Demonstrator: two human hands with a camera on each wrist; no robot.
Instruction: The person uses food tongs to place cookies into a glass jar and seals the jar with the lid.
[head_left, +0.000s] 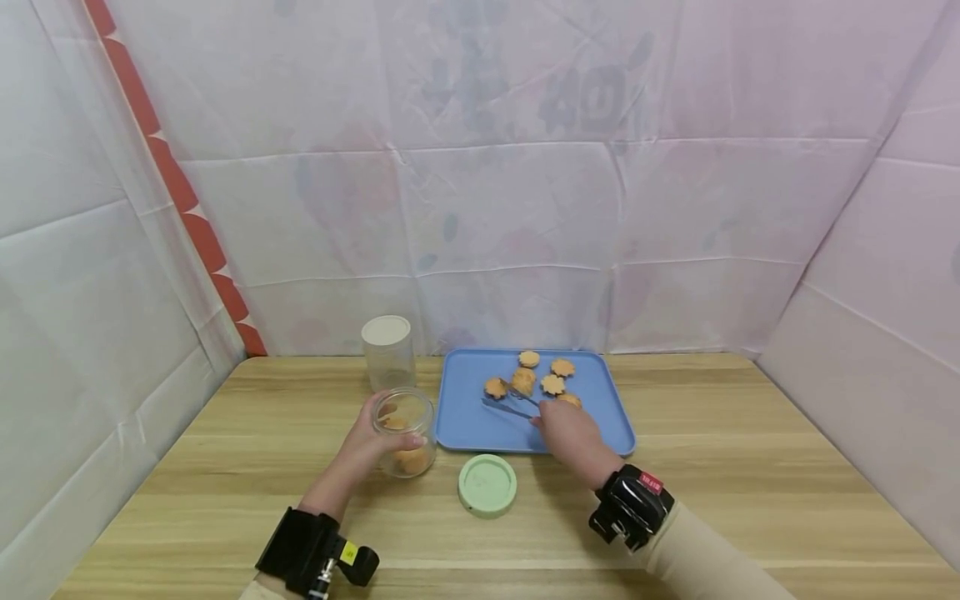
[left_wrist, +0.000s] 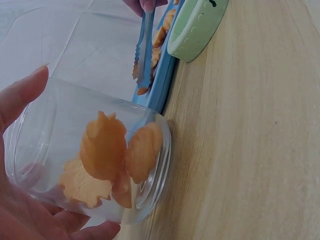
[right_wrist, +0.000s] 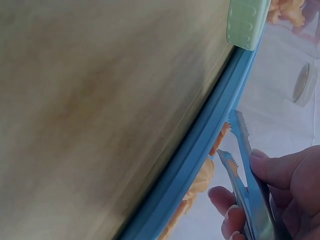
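While the left hand [head_left: 369, 433] curls round a clear jar [head_left: 406, 432] at lower centre-left of the head view, tilting it on the counter [head_left: 750, 467], the right hand [head_left: 572, 432] pinches blue tongs [head_left: 508, 406] over the blue tray [head_left: 465, 417]. Tong tips slightly apart, pointing left toward the cookies [head_left: 522, 380] at the tray's upper middle; nothing visibly between the tips. The jar holds several orange flower-shaped cookies, clear in the left wrist view [left_wrist: 105, 147], with its open mouth facing the tray. A green lid [head_left: 487, 485] lies flat on the counter just below the tray's near edge, between the two hands. A second jar [head_left: 388, 350] with a white lid stands upright above the held jar, just left of the tray's upper left corner. In the right wrist view the fingers [right_wrist: 280, 167] press the tongs [right_wrist: 250, 165] over the tray rim [right_wrist: 200, 150].
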